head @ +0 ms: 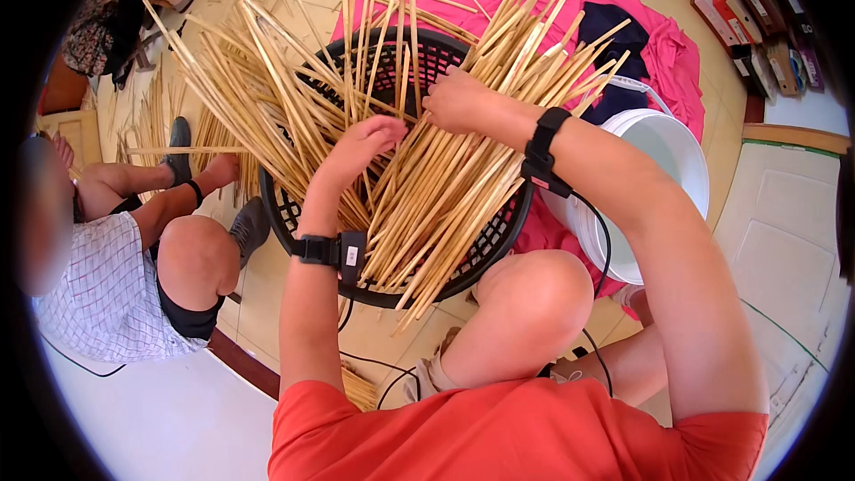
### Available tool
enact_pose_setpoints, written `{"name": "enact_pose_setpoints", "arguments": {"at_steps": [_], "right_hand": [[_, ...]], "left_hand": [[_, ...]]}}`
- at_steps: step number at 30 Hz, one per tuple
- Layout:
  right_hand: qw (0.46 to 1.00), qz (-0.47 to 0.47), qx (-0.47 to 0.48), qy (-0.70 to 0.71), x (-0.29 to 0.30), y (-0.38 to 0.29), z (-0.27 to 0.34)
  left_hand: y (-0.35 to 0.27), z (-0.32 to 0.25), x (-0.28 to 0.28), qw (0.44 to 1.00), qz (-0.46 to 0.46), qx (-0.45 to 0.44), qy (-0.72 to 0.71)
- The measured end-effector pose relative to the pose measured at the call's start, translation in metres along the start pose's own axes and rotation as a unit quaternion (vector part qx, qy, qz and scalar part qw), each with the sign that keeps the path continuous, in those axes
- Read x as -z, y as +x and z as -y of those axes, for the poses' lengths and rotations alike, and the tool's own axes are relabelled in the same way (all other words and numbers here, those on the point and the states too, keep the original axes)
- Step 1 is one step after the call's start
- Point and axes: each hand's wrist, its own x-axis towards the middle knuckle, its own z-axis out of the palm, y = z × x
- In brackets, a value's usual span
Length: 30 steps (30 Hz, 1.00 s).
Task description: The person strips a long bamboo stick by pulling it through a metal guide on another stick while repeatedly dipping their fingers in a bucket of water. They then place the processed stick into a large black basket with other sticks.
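Observation:
A black plastic basket [514, 230] with lattice sides stands in front of my knees, loaded with long dry straw-coloured stalks. One thick bundle of stalks [441, 187] slants across its right side, and a looser bundle [247, 100] leans out over the left rim. My right hand [457, 101] is bent over the upper part of the right bundle, fingers curled. Just left of it, my left hand [366, 147] is above the stalks between the two bundles, its fingers bent together. Whether either hand grips a stalk is hidden. Both wrists carry black straps with small devices.
A white bucket [641, 260] holding clear liquid stands to the right. Pink cloth [674, 73] covers the floor behind, with dark blue cloth [614, 33] on it. A co-worker [120, 280] sits at left near more stalks. Box files [725, 3] stand upper right. Black cables [604, 247] hang from my wrists.

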Motion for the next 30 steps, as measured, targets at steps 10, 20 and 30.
{"name": "enact_pose_setpoints", "arguments": {"at_steps": [10, 20, 30], "right_hand": [[1.0, -0.012, 0.013, 0.008, 0.009, -0.015, 0.004], [0.981, -0.165, 0.097, -0.025, 0.0, 0.0, -0.001], [0.989, -0.111, 0.099, -0.021, -0.006, -0.029, 0.006]], "left_hand": [[0.01, 0.091, -0.046, 0.973, -0.165, 0.009, 0.16], [0.003, 0.086, -0.042, 0.938, -0.138, -0.091, 0.305], [-0.029, 0.057, 0.071, 0.612, -0.039, -0.239, 0.753]]}}
